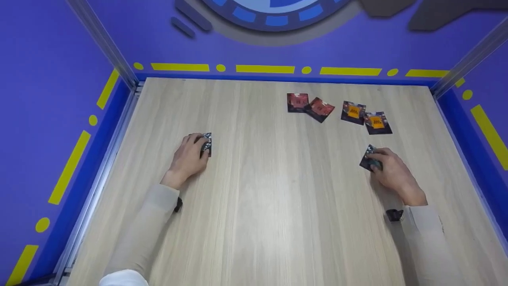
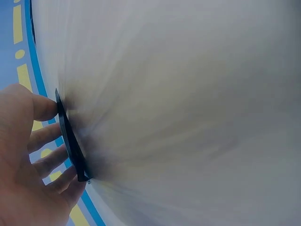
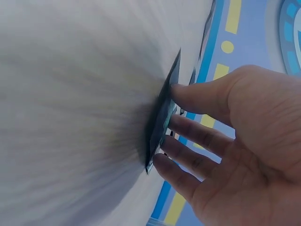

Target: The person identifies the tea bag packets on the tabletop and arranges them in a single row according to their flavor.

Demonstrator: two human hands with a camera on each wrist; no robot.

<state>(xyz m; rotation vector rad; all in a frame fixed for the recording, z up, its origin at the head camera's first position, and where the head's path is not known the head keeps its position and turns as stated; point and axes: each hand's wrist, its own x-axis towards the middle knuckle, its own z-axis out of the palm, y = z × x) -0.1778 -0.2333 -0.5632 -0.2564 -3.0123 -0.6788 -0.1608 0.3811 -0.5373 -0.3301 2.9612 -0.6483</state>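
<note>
On the left of the table, my left hand (image 1: 187, 155) grips a small dark printed packet (image 1: 208, 145) by its sides, thumb and fingers spread over it. The left wrist view shows that packet edge-on and low over the surface, its printed face hidden. My right hand (image 1: 393, 169) holds a similar dark packet (image 1: 365, 162) at the right, just in front of the orange-labelled packets. From the right wrist, this packet (image 3: 162, 117) looks tilted, with a shadow below it. The thumb (image 3: 202, 96) and fingertips touch its upper side.
Two red packets lie toward the back, the left one (image 1: 297, 102) touching the right one (image 1: 320, 110). Two orange-labelled packets, one left (image 1: 353, 113) and one right (image 1: 378, 123), lie beside them. Blue walls (image 1: 254, 55) with yellow marks border the wooden table (image 1: 258, 190) at back and sides.
</note>
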